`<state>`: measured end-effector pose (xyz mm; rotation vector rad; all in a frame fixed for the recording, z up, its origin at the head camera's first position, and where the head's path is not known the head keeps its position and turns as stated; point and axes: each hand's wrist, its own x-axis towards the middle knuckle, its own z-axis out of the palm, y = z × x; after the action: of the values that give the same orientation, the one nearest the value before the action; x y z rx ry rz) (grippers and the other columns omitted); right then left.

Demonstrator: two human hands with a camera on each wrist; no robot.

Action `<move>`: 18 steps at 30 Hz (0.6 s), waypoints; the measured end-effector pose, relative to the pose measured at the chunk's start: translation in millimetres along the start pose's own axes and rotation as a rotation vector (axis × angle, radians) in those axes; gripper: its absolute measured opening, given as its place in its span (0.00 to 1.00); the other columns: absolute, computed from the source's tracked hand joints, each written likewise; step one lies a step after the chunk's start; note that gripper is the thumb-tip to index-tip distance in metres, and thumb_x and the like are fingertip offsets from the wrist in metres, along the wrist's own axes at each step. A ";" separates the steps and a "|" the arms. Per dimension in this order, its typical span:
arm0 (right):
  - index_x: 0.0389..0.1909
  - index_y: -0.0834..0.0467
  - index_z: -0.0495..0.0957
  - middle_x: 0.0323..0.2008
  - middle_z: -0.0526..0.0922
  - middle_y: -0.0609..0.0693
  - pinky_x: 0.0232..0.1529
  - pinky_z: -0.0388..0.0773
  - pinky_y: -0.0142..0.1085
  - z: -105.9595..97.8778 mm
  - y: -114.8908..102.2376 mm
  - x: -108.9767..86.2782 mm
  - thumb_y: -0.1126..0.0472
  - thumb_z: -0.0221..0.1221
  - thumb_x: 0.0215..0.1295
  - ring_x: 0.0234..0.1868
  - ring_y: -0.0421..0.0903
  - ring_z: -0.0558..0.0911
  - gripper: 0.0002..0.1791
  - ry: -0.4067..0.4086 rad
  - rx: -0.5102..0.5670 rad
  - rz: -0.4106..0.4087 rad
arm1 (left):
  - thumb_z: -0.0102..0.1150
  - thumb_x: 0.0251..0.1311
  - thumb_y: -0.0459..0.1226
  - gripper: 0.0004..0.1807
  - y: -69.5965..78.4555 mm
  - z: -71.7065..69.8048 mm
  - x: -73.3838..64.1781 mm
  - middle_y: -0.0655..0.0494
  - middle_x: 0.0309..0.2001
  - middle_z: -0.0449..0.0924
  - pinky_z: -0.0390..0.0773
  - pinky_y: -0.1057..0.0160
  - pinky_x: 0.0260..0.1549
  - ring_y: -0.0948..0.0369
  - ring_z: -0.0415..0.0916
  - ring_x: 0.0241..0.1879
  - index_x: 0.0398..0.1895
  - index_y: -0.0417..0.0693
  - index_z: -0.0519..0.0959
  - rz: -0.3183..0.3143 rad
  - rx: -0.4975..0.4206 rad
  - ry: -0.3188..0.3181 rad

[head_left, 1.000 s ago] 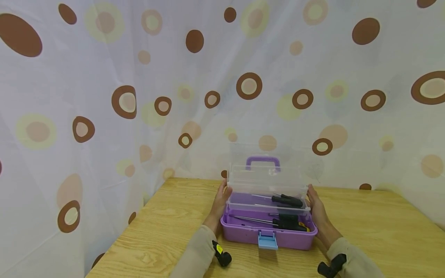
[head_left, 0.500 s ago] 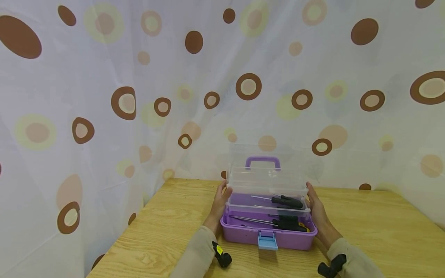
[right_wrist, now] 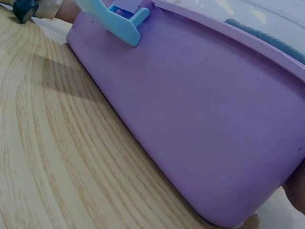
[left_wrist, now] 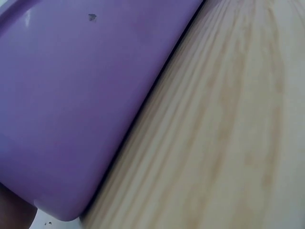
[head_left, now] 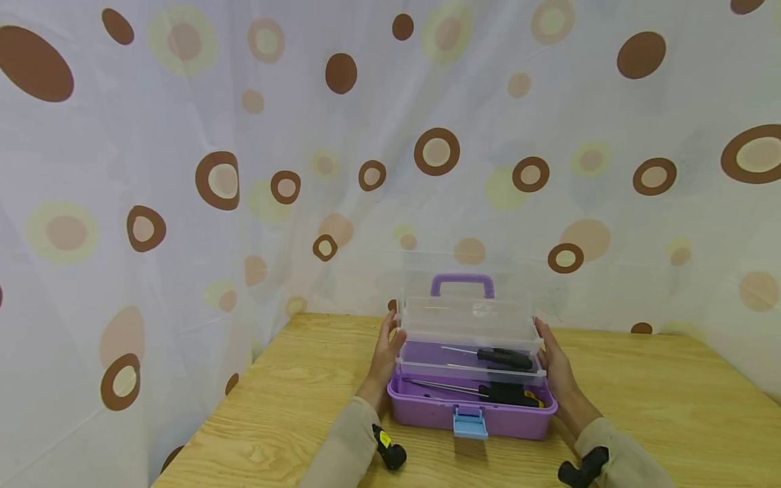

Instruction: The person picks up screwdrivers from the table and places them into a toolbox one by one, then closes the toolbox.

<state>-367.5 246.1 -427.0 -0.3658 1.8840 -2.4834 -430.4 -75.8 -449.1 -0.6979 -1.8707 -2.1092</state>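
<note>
In the head view, a purple toolbox (head_left: 427,412) with a light blue latch (head_left: 470,423) stands open on the table. Two clear trays rise in steps above its base: an upper tray (head_left: 470,318) and a lower tray (head_left: 427,368). My left hand (head_left: 384,356) holds the trays' left end, thumb at the front. At the right end, my right hand (head_left: 560,369) grips them, its fingers along the outside and its thumb partly hidden. Black-handled screwdrivers (head_left: 509,393) lie in the base, and another screwdriver (head_left: 509,358) shows through the lower tray.
Behind the trays stands the transparent lid with its purple handle (head_left: 462,278). The wooden table (head_left: 641,400) extends on both sides, and a spotted white curtain (head_left: 390,102) hangs behind it. Black wrist cameras are strapped over both sleeves.
The clear trays have sunk slightly and come forward over the base, and both hands' fingertips have shifted a little with them. The base stays in place.
</note>
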 end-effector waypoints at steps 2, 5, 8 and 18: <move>0.82 0.38 0.38 0.56 0.78 0.36 0.53 0.81 0.42 -0.1 0.0 0.0 0.30 0.31 0.79 0.55 0.39 0.79 0.37 0.004 -0.025 -0.014 | 0.56 0.63 0.70 0.60 -0.6 -1.2 1.0 0.34 0.71 0.59 0.70 0.45 0.63 0.44 0.68 0.62 0.82 0.37 0.49 0.013 0.016 -0.017; 0.79 0.40 0.40 0.56 0.75 0.38 0.52 0.81 0.41 -0.2 0.0 0.6 0.30 0.30 0.79 0.55 0.39 0.79 0.35 0.016 -0.077 -0.036 | 0.55 0.65 0.69 0.57 0.5 -2.5 1.2 0.36 0.71 0.59 0.73 0.47 0.59 0.47 0.71 0.59 0.82 0.40 0.50 0.021 0.012 -0.041; 0.78 0.41 0.40 0.58 0.73 0.40 0.53 0.80 0.40 -0.6 0.1 1.6 0.31 0.30 0.80 0.56 0.38 0.77 0.34 0.016 -0.109 -0.047 | 0.54 0.66 0.69 0.56 3.1 -3.4 0.0 0.37 0.71 0.59 0.74 0.50 0.58 0.49 0.72 0.58 0.83 0.41 0.50 0.006 0.006 -0.055; 0.78 0.47 0.37 0.71 0.54 0.51 0.58 0.72 0.35 -3.5 -5.6 1.5 0.33 0.30 0.81 0.65 0.43 0.64 0.36 0.021 -0.207 -0.050 | 0.55 0.74 0.50 0.41 14.4 -10.2 -4.5 0.48 0.79 0.52 0.65 0.45 0.68 0.46 0.61 0.72 0.84 0.57 0.51 -0.212 -0.196 -0.116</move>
<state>-368.8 250.7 -422.3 -0.3952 2.1739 -2.3346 -421.6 -88.6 -439.6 -0.7049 -1.8883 -2.4600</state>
